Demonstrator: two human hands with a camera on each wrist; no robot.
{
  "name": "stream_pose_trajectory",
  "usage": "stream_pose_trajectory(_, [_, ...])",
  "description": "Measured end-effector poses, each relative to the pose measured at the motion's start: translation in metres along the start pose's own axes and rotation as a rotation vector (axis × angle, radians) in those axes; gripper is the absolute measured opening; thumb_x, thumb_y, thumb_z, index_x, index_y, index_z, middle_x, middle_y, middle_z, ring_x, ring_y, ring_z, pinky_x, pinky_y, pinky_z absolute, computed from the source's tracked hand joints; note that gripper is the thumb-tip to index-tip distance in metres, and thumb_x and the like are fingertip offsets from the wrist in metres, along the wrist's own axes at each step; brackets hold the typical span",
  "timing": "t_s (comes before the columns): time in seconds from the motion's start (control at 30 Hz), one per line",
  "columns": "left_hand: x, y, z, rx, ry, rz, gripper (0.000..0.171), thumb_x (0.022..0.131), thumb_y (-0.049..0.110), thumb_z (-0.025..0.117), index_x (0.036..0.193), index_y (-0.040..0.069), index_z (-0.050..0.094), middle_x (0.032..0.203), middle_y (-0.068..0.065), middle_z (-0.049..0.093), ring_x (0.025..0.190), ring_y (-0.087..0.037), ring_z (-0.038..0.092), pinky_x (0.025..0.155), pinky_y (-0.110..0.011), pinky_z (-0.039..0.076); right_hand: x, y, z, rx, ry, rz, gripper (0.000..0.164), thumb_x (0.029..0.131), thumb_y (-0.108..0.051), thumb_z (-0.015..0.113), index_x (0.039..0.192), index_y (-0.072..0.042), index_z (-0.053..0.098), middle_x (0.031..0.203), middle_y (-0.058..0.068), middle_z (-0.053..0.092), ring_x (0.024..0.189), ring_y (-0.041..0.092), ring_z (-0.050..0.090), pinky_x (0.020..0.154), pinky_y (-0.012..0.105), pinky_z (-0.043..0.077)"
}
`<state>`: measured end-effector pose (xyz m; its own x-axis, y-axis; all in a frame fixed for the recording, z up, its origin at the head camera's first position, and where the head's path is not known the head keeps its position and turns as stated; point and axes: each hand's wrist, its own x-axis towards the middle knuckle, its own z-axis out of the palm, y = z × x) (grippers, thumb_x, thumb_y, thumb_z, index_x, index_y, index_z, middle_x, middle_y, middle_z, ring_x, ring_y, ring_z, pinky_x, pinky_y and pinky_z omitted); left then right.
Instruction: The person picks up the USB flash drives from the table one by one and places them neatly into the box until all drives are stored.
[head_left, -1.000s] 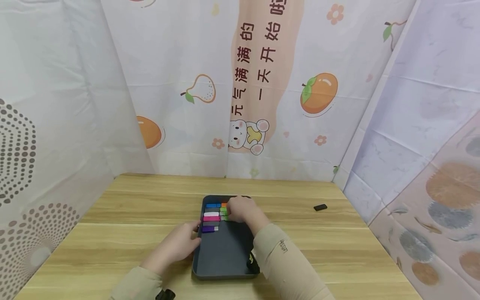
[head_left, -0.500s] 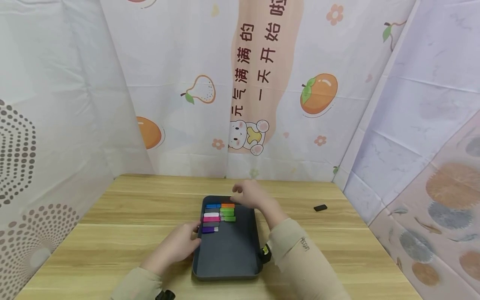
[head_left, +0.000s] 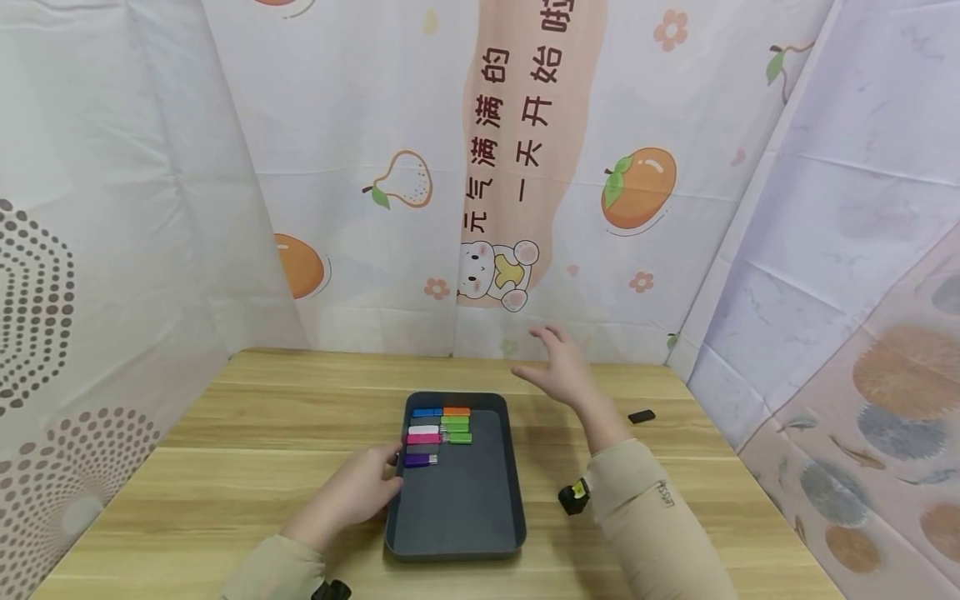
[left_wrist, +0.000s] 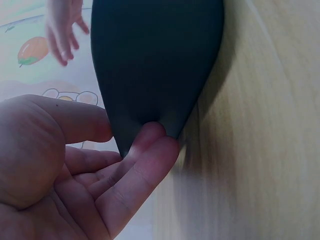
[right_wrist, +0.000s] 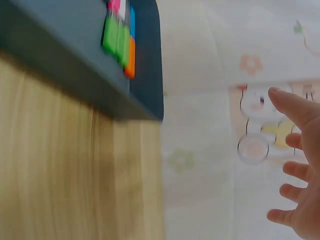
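Observation:
A dark grey tray (head_left: 459,508) lies on the table. Several USB flash drives sit at its far left: blue (head_left: 427,412), orange (head_left: 456,412), white (head_left: 423,430), pink (head_left: 424,438), purple (head_left: 417,460), two green (head_left: 459,438) and others dark grey. My left hand (head_left: 363,487) grips the tray's left edge; in the left wrist view, its thumb meets the rim and two fingertips (left_wrist: 165,145) press the outer wall. My right hand (head_left: 566,367) is raised beyond the tray's far right corner, fingers spread, holding nothing. In the right wrist view, that hand (right_wrist: 305,165) is partly cut off.
A small black object (head_left: 641,416), likely another flash drive, lies on the wooden table (head_left: 300,400) at right. A printed curtain (head_left: 360,275) hangs behind the table, with more cloth at both sides. Black wrist cameras (head_left: 574,497) show at the sleeves.
My right hand has let go of the green flash drive in the tray, lifted, and moved away to the right with its fingers spreading. The left hand has stayed at the tray's edge.

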<state>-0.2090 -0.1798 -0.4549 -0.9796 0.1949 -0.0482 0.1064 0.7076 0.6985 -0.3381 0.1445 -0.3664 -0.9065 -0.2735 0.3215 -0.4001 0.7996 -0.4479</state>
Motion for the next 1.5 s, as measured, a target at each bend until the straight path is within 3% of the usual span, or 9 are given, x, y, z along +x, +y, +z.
stream_pose_trajectory(0.3, [-0.001, 0.002, 0.000, 0.004, 0.003, 0.002, 0.051, 0.094, 0.004, 0.068, 0.141, -0.009, 0.054, 0.129, -0.023, 0.064, 0.126, -0.043, 0.057, 0.102, -0.061, 0.046, -0.016, 0.053, -0.016, 0.008, -0.014, 0.178, 0.091, 0.089, -0.043, 0.078, 0.157, -0.003, 0.033, 0.164, 0.028, 0.013, 0.147, 0.050, 0.018, 0.115, 0.067, 0.026])
stream_pose_trajectory(0.53, [-0.001, 0.003, 0.000, 0.011, 0.005, 0.001, 0.051, 0.094, 0.004, 0.068, 0.141, -0.008, 0.054, 0.129, -0.023, 0.064, 0.125, -0.043, 0.058, 0.101, -0.061, 0.047, -0.031, 0.092, -0.021, -0.007, -0.053, 0.271, 0.098, 0.089, -0.051, 0.073, 0.158, 0.001, 0.028, 0.163, 0.033, 0.010, 0.146, 0.055, 0.015, 0.114, 0.071, 0.022])
stream_pose_trajectory(0.73, [0.000, 0.003, -0.001, 0.014, 0.003, -0.003, 0.051, 0.094, 0.005, 0.068, 0.141, -0.008, 0.054, 0.130, -0.023, 0.064, 0.124, -0.043, 0.058, 0.100, -0.060, 0.048, -0.045, 0.123, -0.018, 0.015, -0.112, 0.333, 0.095, 0.093, -0.043, 0.072, 0.158, 0.006, 0.023, 0.161, 0.036, 0.007, 0.145, 0.058, 0.011, 0.114, 0.072, 0.018])
stream_pose_trajectory(1.1, [-0.001, 0.004, -0.002, 0.026, 0.013, 0.009, 0.051, 0.093, 0.005, 0.069, 0.140, -0.008, 0.054, 0.129, -0.023, 0.065, 0.123, -0.043, 0.059, 0.100, -0.060, 0.048, -0.067, 0.148, -0.017, 0.019, -0.217, 0.409, 0.101, 0.096, -0.046, 0.068, 0.157, 0.012, 0.012, 0.159, 0.041, -0.003, 0.145, 0.059, -0.001, 0.115, 0.072, 0.008])
stream_pose_trajectory(1.2, [-0.002, 0.005, -0.003, 0.028, 0.013, 0.007, 0.051, 0.093, 0.005, 0.069, 0.140, -0.008, 0.054, 0.129, -0.023, 0.065, 0.123, -0.042, 0.059, 0.100, -0.059, 0.049, -0.072, 0.154, -0.015, -0.004, -0.228, 0.406, 0.095, 0.095, -0.046, 0.069, 0.153, 0.014, 0.022, 0.157, 0.044, 0.003, 0.144, 0.061, 0.006, 0.115, 0.071, 0.012])
stream_pose_trajectory(1.33, [-0.002, 0.005, -0.003, 0.026, 0.007, 0.007, 0.051, 0.094, 0.005, 0.069, 0.141, -0.009, 0.053, 0.129, -0.023, 0.064, 0.123, -0.042, 0.059, 0.100, -0.059, 0.049, -0.077, 0.161, -0.010, -0.065, -0.216, 0.383, 0.076, 0.093, -0.045, 0.072, 0.130, 0.016, 0.045, 0.142, 0.045, 0.033, 0.131, 0.059, 0.035, 0.110, 0.067, 0.033])
stream_pose_trajectory(1.5, [-0.002, 0.005, -0.002, 0.022, 0.001, 0.005, 0.051, 0.094, 0.005, 0.068, 0.141, -0.009, 0.053, 0.130, -0.024, 0.064, 0.122, -0.043, 0.059, 0.100, -0.059, 0.049, -0.081, 0.166, -0.008, -0.078, -0.201, 0.398, 0.075, 0.091, -0.046, 0.072, 0.126, 0.016, 0.048, 0.126, 0.037, 0.046, 0.117, 0.051, 0.048, 0.102, 0.063, 0.042])
